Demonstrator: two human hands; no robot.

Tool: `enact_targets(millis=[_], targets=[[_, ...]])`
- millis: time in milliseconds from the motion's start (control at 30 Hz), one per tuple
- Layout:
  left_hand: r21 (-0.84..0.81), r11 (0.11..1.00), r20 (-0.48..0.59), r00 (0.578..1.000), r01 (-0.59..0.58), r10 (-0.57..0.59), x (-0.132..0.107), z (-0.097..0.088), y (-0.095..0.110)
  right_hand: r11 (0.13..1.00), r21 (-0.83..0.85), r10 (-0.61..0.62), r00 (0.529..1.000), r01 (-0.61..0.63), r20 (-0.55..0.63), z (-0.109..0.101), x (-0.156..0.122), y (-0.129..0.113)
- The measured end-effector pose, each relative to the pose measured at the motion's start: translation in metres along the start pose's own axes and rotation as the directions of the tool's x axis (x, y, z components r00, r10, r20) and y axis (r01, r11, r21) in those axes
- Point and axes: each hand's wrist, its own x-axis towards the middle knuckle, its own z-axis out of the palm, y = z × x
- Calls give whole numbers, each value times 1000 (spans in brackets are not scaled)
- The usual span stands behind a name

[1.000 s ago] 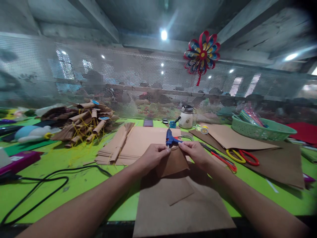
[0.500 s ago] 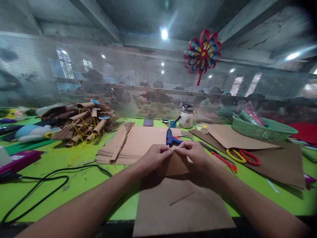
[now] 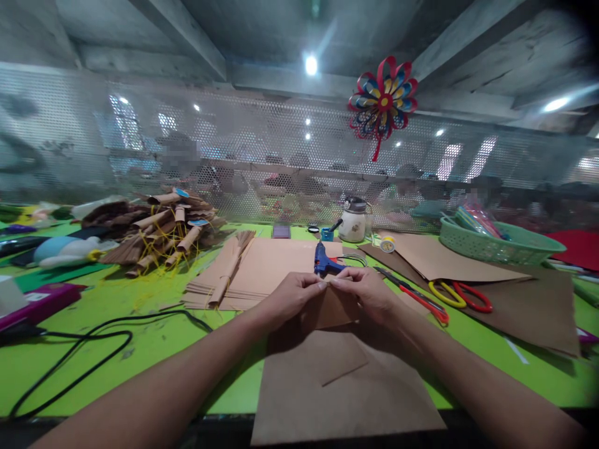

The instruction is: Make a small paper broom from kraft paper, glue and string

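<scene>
Since a second ago the two hands have drawn closer together, so the top edge of the small brown paper piece (image 3: 333,307) now sits pinched between them with almost no gap, and the piece has tipped lower toward the surface (image 3: 140,337). The left hand (image 3: 291,298) and right hand (image 3: 369,292) both grip that top edge with fingers clenched on it, thumbs and forefingers nearly meeting. The piece is held up at the middle of the surface, just above the large brown sheet (image 3: 346,393) that lies at the near edge.

Judging by the pile of rolled paper bundles (image 3: 161,234) toward the far left corner, several pieces look finished already; this one seems only begun, its edge being folded or rolled, with no glue on it that I can see. The blue glue gun (image 3: 322,260) lies just beyond the hands, and the scissors (image 3: 456,294) lie to the right, both untouched.
</scene>
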Motion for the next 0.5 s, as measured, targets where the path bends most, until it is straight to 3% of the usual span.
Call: enact_targets(millis=[500], targets=[[-31, 997, 39, 997, 69, -68, 6, -11, -7, 995, -76, -68, 998, 67, -13, -11, 5, 0]])
